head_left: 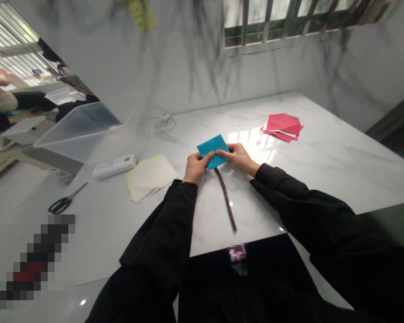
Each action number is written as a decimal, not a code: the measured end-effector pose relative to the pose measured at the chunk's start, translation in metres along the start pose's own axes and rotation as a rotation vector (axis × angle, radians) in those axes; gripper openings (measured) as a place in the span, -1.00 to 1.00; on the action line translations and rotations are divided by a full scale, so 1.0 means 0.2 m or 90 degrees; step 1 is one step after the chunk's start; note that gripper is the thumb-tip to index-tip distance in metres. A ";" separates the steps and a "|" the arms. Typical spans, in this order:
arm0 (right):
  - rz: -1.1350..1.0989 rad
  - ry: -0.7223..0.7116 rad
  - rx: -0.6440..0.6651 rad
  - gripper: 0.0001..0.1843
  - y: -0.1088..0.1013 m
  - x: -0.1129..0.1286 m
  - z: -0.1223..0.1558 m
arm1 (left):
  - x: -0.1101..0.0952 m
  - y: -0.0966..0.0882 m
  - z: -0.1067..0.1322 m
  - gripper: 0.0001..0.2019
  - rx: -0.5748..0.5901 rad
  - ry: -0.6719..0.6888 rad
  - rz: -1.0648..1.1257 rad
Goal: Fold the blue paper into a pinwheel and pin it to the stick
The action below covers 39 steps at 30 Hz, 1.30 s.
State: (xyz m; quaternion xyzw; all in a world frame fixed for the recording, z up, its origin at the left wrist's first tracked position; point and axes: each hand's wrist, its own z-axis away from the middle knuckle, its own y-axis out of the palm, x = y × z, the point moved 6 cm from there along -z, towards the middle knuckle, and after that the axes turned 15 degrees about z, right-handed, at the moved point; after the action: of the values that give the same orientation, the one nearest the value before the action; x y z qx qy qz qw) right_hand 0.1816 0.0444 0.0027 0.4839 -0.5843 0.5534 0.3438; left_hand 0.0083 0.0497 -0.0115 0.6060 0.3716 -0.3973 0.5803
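Note:
A folded piece of blue paper (212, 146) is held up between my two hands over the white table. My left hand (195, 168) grips its lower left edge, thumb on top and fingers behind. My right hand (239, 157) pinches the right side, its thumb near the middle of the paper, close to the left thumb. Creases show on the face toward me. Below the paper a thin brown stick (226, 197) lies on the table, its far end close under the paper.
Left of my hands lie a stack of pale yellow paper (150, 177), a white oblong device (114, 166) and black-handled scissors (62, 204). Red paper pieces (283, 125) lie at the far right. A clear plastic box (81, 130) and a white cable (163, 120) are further back on the table (330, 166).

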 end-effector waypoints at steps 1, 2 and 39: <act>0.000 -0.001 0.001 -0.54 0.00 0.00 0.00 | 0.00 0.00 0.00 -0.34 -0.001 0.003 -0.004; 0.000 -0.001 0.001 -0.53 0.00 0.01 0.00 | 0.00 0.00 0.00 -0.34 -0.001 0.005 -0.007; -0.003 0.000 -0.010 -0.48 0.00 0.01 0.00 | -0.01 0.00 -0.01 -0.27 -0.008 -0.009 -0.005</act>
State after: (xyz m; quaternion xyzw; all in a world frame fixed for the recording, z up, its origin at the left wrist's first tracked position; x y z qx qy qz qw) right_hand 0.1814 0.0444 0.0055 0.4826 -0.5873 0.5481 0.3490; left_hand 0.0087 0.0508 -0.0099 0.5980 0.3722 -0.4020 0.5850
